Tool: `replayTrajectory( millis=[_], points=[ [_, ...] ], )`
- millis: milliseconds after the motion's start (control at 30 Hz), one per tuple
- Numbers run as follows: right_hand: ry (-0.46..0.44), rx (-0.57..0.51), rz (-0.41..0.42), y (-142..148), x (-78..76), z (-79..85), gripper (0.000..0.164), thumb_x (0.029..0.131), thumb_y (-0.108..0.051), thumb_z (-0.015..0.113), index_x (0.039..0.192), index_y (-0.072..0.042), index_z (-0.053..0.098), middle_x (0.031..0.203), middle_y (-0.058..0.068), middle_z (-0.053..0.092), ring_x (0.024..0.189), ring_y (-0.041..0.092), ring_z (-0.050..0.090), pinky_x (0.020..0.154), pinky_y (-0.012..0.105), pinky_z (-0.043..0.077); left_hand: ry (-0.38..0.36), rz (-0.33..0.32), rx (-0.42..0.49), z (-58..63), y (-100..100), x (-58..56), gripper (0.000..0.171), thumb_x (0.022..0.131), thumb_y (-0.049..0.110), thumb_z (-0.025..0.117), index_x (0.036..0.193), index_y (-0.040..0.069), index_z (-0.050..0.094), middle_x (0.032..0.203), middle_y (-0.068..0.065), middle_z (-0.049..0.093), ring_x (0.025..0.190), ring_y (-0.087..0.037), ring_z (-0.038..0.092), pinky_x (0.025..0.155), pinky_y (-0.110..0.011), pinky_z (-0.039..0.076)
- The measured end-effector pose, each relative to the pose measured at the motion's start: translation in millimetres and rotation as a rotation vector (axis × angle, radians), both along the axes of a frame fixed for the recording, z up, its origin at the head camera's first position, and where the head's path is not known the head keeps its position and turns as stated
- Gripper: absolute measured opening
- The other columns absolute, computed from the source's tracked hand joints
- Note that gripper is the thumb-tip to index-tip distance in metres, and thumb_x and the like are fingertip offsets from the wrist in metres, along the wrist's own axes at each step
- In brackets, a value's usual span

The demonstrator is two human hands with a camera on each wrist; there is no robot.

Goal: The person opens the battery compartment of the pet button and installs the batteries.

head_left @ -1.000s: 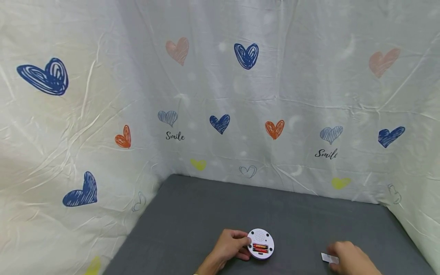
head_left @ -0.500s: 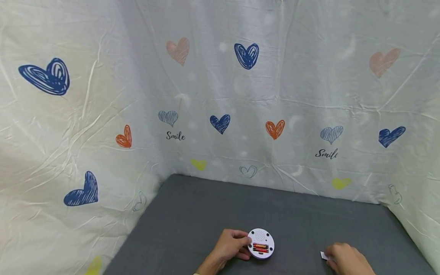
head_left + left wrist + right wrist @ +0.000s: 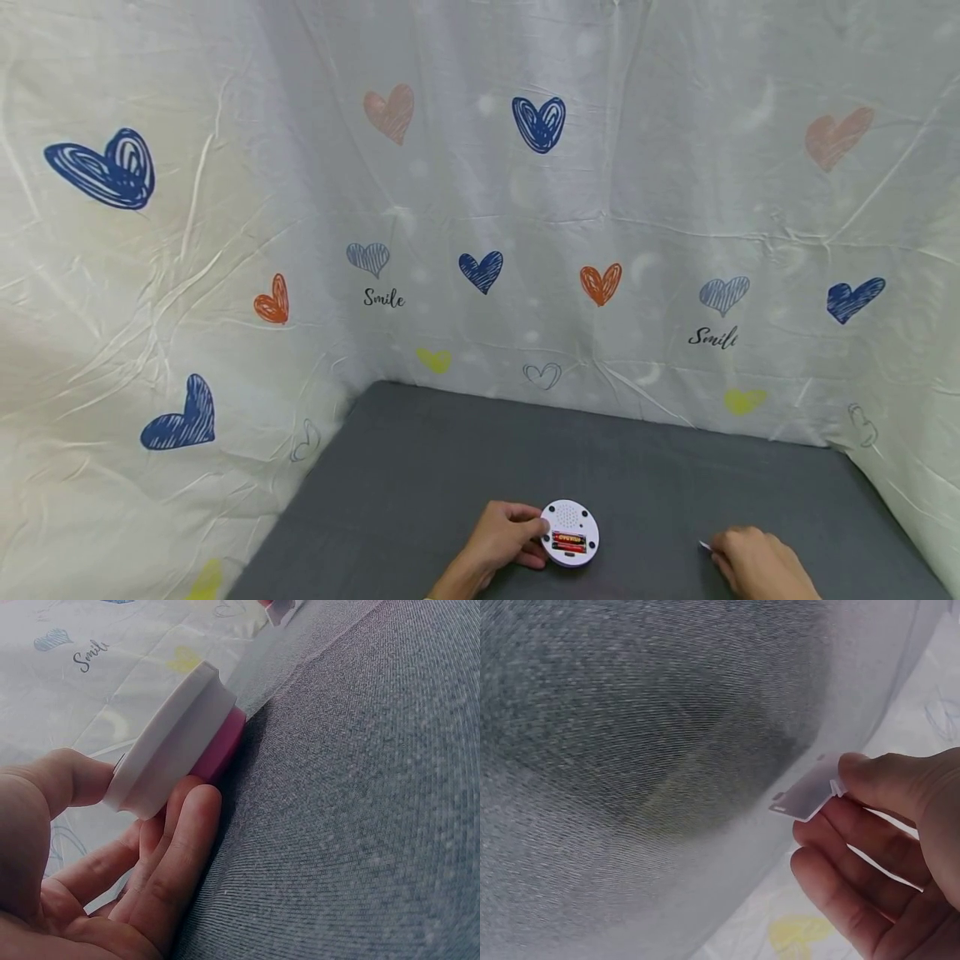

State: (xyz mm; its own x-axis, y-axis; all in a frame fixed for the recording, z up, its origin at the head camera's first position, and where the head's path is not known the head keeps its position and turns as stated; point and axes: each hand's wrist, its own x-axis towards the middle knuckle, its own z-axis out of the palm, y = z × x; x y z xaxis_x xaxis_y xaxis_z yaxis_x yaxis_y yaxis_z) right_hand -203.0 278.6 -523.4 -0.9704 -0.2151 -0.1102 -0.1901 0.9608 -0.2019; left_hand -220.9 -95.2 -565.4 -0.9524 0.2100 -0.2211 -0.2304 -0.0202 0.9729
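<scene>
My left hand (image 3: 504, 537) grips the left edge of a round white device (image 3: 564, 518), thumb on its top face and fingers at its side. Two red and black batteries (image 3: 568, 542) lie in its uncovered battery slot, facing up. Seen from the side in the left wrist view, the white casing (image 3: 161, 742) has a pink underside (image 3: 220, 748). Off to the right, my right hand (image 3: 757, 560) pinches a small white battery cover (image 3: 810, 789) between thumb and fingers. That cover is tilted and held above the cloth, with small tabs along its edges.
Dark grey cloth (image 3: 450, 450) covers the table. A pale curtain (image 3: 645, 183) printed with hearts and "Smile" closes off the back and both sides.
My right hand has picked the battery cover up from the cloth and tilted it, so it now shows nearly edge-on. The left hand and the round device have stayed put.
</scene>
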Motion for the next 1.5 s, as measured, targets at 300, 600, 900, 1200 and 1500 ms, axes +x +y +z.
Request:
replayTrajectory(
  millis=[300, 600, 900, 1200, 1500],
  points=[
    [0.17, 0.017, 0.067, -16.0, 1.3, 11.4, 0.026, 0.095, -0.02, 0.084, 0.074, -0.028, 0.072, 0.065, -0.012, 0.05, 0.057, 0.003, 0.048, 0.053, 0.03, 0.046, -0.001, 0.005, -0.005, 1.5, 0.0, 0.5, 0.029, 0.095, 0.004, 0.075, 0.121, -0.01, 0.074, 0.091, -0.014, 0.081, 0.067, -0.017, 0.077, 0.06, -0.032, 0.07],
    [0.302, -0.006, 0.215, -36.5, 2.3, 23.6, 0.027, 0.095, -0.017, 0.085, 0.074, -0.027, 0.07, 0.066, -0.017, 0.047, 0.058, -0.001, 0.042, 0.05, 0.025, 0.04, -0.009, 0.007, -0.016, 1.8, 0.5, 0.3, 0.029, 0.096, 0.004, 0.075, 0.121, -0.01, 0.074, 0.091, -0.013, 0.08, 0.068, -0.018, 0.077, 0.061, -0.033, 0.07],
    [0.438, -0.02, 0.301, -56.7, 4.0, 30.8, 0.027, 0.09, -0.015, 0.088, 0.074, -0.026, 0.07, 0.067, -0.018, 0.047, 0.058, 0.0, 0.045, 0.048, 0.025, 0.041, -0.007, 0.004, -0.011, 2.0, 0.6, 0.7, 0.029, 0.096, 0.004, 0.075, 0.121, -0.01, 0.074, 0.091, -0.013, 0.08, 0.067, -0.017, 0.077, 0.061, -0.033, 0.07],
    [0.524, -0.037, 0.376, -80.5, 2.1, 39.3, 0.021, 0.087, -0.012, 0.09, 0.08, -0.024, 0.075, 0.069, -0.017, 0.053, 0.063, 0.005, 0.053, 0.049, 0.026, 0.043, -0.01, 0.006, -0.006, 1.9, 0.0, 0.8, 0.029, 0.096, 0.005, 0.076, 0.121, -0.01, 0.075, 0.092, -0.014, 0.081, 0.068, -0.018, 0.077, 0.061, -0.033, 0.07],
    [0.602, -0.038, 0.444, -103.7, -1.7, 43.1, 0.017, 0.085, -0.01, 0.09, 0.081, -0.021, 0.077, 0.072, -0.013, 0.06, 0.067, 0.01, 0.059, 0.051, 0.029, 0.05, -0.007, 0.009, -0.008, 0.6, 0.3, 0.6, 0.029, 0.096, 0.005, 0.076, 0.121, -0.01, 0.075, 0.091, -0.014, 0.081, 0.067, -0.017, 0.077, 0.061, -0.033, 0.07]
  ],
)
